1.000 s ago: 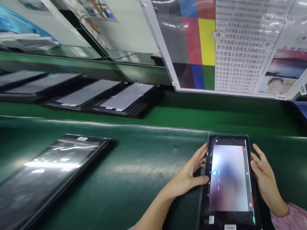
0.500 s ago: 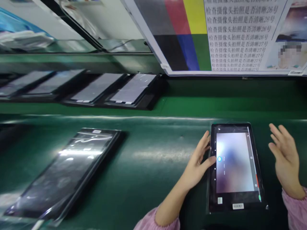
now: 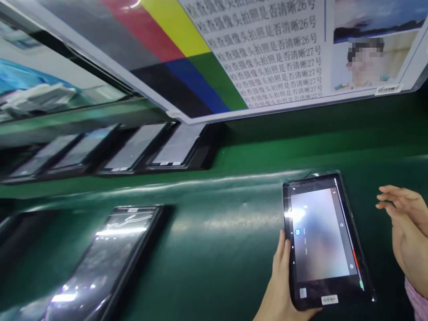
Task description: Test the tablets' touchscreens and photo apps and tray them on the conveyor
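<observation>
A tablet (image 3: 321, 236) in a clear film shows a blurred camera picture on its lit screen, with a white barcode label at its bottom edge. My left hand (image 3: 281, 285) grips it at the lower left: fingers lie along the left edge, and part of the hand passes below the bottom corner. Whether the tablet is raised off the green surface I cannot tell. To the right of it, apart from it, my right hand (image 3: 406, 232) hovers with fingers loosely bent and somewhat spread, holding nothing.
Another film-wrapped tablet (image 3: 110, 263), its screen dark, lies on the green mat (image 3: 214, 249) to the left. Several tablets (image 3: 180, 145) rest in a row on black stands along the back shelf. Above hangs a board (image 3: 160, 58) with colour blocks, printed text and a photo.
My left hand has moved down from the tablet's left edge to its lower left corner and taken hold; the tablet is slightly turned. My right hand has turned. The camera view has tilted.
</observation>
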Action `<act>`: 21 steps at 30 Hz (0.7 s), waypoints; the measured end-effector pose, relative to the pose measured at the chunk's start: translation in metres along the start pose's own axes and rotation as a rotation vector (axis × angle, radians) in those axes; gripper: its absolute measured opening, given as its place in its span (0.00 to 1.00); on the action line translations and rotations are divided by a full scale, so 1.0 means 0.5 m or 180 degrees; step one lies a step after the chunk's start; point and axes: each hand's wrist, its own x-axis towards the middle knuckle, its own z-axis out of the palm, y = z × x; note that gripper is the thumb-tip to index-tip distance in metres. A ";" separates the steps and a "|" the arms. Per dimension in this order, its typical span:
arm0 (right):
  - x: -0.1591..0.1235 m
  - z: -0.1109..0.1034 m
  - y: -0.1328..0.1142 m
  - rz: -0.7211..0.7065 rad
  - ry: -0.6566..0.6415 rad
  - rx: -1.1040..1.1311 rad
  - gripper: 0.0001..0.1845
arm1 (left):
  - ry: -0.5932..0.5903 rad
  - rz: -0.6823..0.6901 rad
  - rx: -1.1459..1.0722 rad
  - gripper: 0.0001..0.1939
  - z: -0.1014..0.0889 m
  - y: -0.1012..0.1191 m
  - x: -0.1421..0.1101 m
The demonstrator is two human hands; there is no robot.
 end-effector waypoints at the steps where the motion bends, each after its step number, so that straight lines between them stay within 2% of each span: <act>1: -0.002 0.000 0.002 0.0023 -0.0030 0.0006 0.06 | -0.0013 0.0136 0.0019 0.75 0.000 -0.001 0.022; 4: -0.004 -0.001 0.009 0.0085 -0.0123 -0.0002 0.04 | -0.0061 0.0567 -0.0005 0.74 -0.011 0.004 0.116; 8: -0.002 -0.002 0.022 0.0026 -0.0172 -0.0055 0.03 | 0.0021 0.0825 0.0012 0.70 -0.023 0.021 0.291; 12: 0.004 -0.003 0.033 0.0012 -0.0200 -0.0152 0.06 | 0.0334 0.0926 -0.0166 0.67 0.002 0.051 0.479; 14: 0.003 -0.010 0.038 0.0078 -0.0206 -0.0186 0.09 | 0.0410 0.0972 -0.0292 0.64 0.022 0.070 0.551; 17: 0.004 -0.035 0.056 0.0225 -0.0228 -0.0231 0.13 | 0.0554 0.0969 -0.0323 0.59 0.044 0.089 0.615; 21: 0.027 -0.080 0.114 0.0700 -0.0451 -0.0303 0.13 | 0.0687 0.1060 -0.0136 0.51 0.052 0.091 0.623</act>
